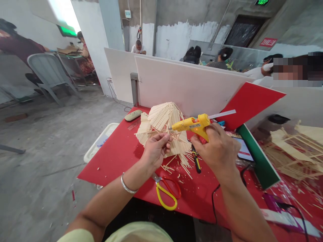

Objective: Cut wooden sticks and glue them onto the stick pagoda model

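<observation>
My right hand (219,149) is wrapped round the handle of a yellow hot glue gun (193,124), and a pale glue stick (223,114) juts from its back end. The nozzle points left, just above the fingertips of my left hand (157,149). Those fingers are pinched on what looks like a thin wooden stick, mostly covered by the fingers. Right behind both hands stands a model house (164,116) built of pale wooden sticks, with a sloping roof. Loose wooden sticks (185,164) lie in front of it.
Scissors (166,198) with red and yellow handles lie near the red table's (113,158) front edge, black-and-yellow pliers (196,159) farther back. A phone (242,149) rests beside a green board (262,161). A black cord (214,201) hangs at right. White partitions (181,84) and several people stand beyond.
</observation>
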The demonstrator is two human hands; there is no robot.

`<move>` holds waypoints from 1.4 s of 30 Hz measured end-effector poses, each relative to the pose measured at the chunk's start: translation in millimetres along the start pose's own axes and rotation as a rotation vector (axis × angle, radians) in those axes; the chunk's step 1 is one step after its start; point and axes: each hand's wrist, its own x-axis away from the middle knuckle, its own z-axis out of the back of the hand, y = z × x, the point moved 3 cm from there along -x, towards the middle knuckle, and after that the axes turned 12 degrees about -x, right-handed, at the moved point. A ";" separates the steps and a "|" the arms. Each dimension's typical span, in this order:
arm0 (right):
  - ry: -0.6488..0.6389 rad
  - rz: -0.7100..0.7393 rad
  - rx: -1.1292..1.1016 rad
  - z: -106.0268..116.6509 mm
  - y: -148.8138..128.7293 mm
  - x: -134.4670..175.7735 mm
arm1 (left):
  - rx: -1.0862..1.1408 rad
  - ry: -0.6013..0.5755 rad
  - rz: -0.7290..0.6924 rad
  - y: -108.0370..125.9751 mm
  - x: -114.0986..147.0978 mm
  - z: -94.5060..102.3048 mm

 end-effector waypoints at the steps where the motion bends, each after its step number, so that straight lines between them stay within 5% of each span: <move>1: -0.001 0.003 0.002 0.0 -0.1 -0.5 | 0.001 -0.005 -0.004 -0.4 -0.5 0.0; 42: 0.068 0.094 -0.020 7.8 1.1 7.4 | 0.022 -0.004 -0.033 -4.4 2.2 -1.7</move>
